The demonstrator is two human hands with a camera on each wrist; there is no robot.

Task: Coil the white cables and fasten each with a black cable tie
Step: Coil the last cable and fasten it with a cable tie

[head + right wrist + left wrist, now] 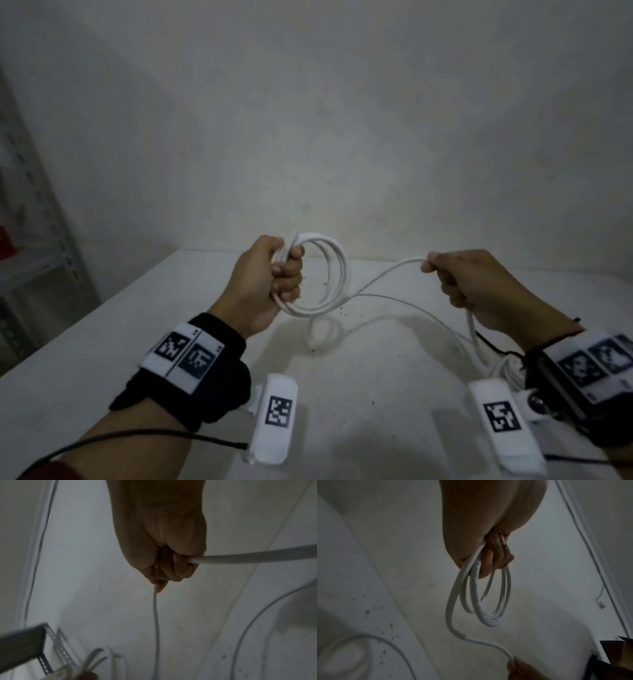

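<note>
Table (102, 359) first: white, wide, a few dark specks on it; both my hands are raised above it, wall behind; a metal rack at far left, blurred.

Cable (339, 274): white, round-jacketed, one long run; several loops are gathered in my left hand (270, 274), hanging as a rough ring beside the fist; from the ring's lower edge a free stretch rises across to my right hand (479, 284); beyond that hand the cable drops toward the near right of the table, where more white cable seems to lie by my wrist, too hidden to sort out; a thinner-looking strand arcs over the table between the hands.

Left fingers (489, 563): curled tight round the loop bundle, thumb over the top; the loops sit stacked in the fist, not crossed so far as I can tell.

Right fingers (178, 568): curled round a single strand, tips pinching it where it leaves toward the coil; the tail exits the heel of the hand.

Handling, my judgement: light; springy rather than limp, since the loops hold a round shape in the air; the jacket looks smooth, likely to slip through a loose pinch; not fragile, but a sharp kink would set.

Where to hold: keep the bundle clamped at one point on the ring; feed each new loop into that same point; the right hand should slide along the strand, not grip hard.

No black tie in view.
</note>
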